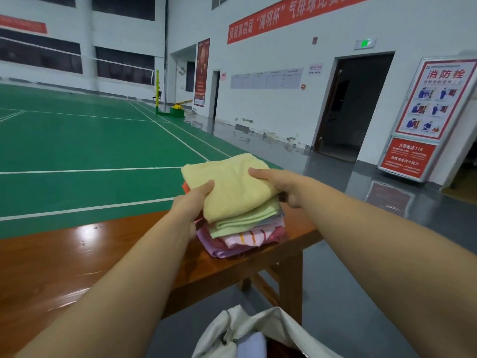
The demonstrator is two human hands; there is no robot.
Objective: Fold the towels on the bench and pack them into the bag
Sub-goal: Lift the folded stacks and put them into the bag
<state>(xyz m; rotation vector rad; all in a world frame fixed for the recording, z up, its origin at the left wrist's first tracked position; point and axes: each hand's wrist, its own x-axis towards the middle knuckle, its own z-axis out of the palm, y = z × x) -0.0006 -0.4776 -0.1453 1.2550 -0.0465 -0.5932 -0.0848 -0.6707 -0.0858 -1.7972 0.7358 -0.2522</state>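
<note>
Green badminton court [85,140], marked with white lines, fills the left and centre of the frame; a white wall with a red banner [291,16] occupies the upper right, above a dark open doorway [353,104]. A fire-hydrant instruction board [426,117] stands at the right edge. A glossy brown wooden bench [67,262] runs from the lower left toward the frame's centre, its legs visible at lower centre right. A stack of folded towels [247,228] sits at the bench's right end (layers, top to bottom: pale yellow, light green, grey, pink-striped, dark red, lilac), with an orange corner showing at its left side. The yellow towel [232,187] forms the top layer. The left hand [191,205] grips the stack's left side, thumb curled over the yellow towel, fingers hidden beneath. The right hand [281,184] grips the right side likewise, thumb pressed on top, fingers curled round the edge. A cream canvas bag [258,334], mouth open, lies at the bottom centre of the frame, below the bench edge; the net post [157,91] stands small at centre left.
</note>
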